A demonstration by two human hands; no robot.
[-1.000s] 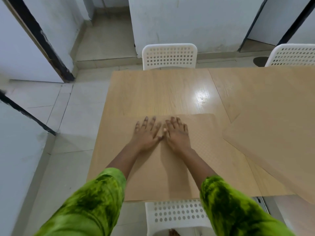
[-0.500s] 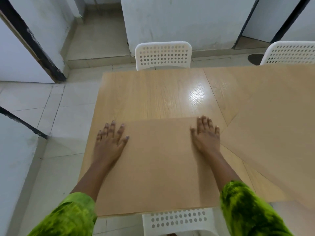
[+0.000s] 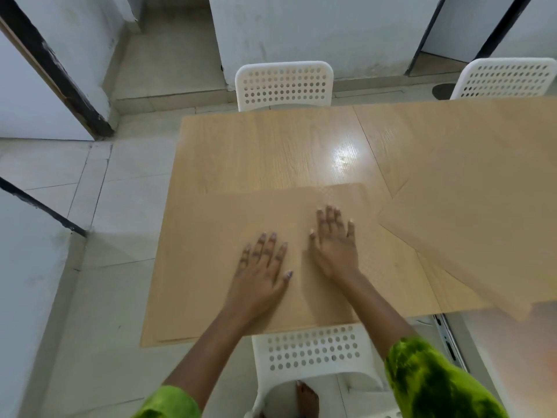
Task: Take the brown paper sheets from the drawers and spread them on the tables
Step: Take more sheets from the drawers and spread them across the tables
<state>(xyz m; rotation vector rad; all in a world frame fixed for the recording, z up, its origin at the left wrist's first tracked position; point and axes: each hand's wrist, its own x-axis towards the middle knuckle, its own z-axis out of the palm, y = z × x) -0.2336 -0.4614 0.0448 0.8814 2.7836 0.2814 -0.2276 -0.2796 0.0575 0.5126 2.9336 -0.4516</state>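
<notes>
Fingers (image 3: 272, 245) of both my hands lie spread and flat, gripping nothing, palms down on a brown paper sheet (image 3: 211, 267) that covers the near part of the wooden bench (image 3: 271, 152). My left hand (image 3: 260, 276) rests near the middle of the sheet; my right hand (image 3: 336, 248) lies just beside it and a little farther from me, the thumbs close but apart. The sheet lies flat, its near edge running along the near edge of the bench and its far edge crossing the wood about halfway up, below a bright patch of reflected light (image 3: 343, 158). A second brown paper sheet (image 3: 482, 206) lies at an angle on the adjoining bench to my right, one corner pointing toward my right hand and its near corner hanging past the bench edge. Green mottled sleeves (image 3: 434, 384) cover my arms from the elbow up, leaving the forearms bare. A white perforated chair (image 3: 310, 351) stands tucked under the near edge below my wrists, and a bare foot (image 3: 307, 399) shows on the floor beneath it. Another white chair (image 3: 283, 86) faces me across the bench, and a third (image 3: 506, 76) stands at the far right. Pale floor tiles (image 3: 99, 206) spread out to my left, bordered by white walls with dark frames (image 3: 60, 73).
</notes>
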